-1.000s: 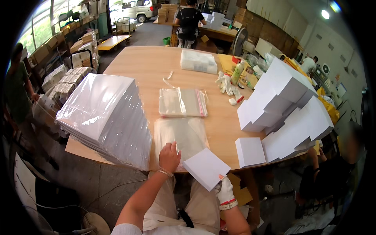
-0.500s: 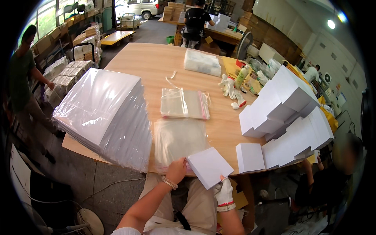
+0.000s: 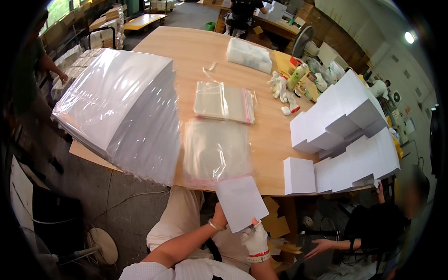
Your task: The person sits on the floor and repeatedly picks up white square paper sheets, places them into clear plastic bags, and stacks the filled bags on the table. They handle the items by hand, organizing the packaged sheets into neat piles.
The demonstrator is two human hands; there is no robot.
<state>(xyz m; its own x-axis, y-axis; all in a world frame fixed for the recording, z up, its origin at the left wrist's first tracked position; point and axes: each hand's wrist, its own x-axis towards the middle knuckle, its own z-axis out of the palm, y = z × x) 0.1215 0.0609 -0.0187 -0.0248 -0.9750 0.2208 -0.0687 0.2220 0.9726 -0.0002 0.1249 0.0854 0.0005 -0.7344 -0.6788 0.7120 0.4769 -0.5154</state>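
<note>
By the near edge of the bags (image 3: 215,147), the block (image 3: 241,204), pinched by the gloved right hand (image 3: 255,239) (left hand's (image 3: 219,216) fingers hidden, grip unclear), might slip if that pinch loosens.

No legible words, labels, brands, numbers or signs on anything.

Window (image 3: 60,16): bright daylight enters at upper left.
Lamp (image 3: 409,37): glows white at upper right.
Wrapped stack (image 3: 116,93): glare streaks its clear plastic.
Clear bags (image 3: 217,144): small bright reflections.
Tabletop (image 3: 269,144): evenly lit.
Floor (image 3: 135,205): dim, dark grey.
Seated person (image 3: 378,224) at right: head blurred.
Rim: fisheye bends straight edges; corners black.
</note>
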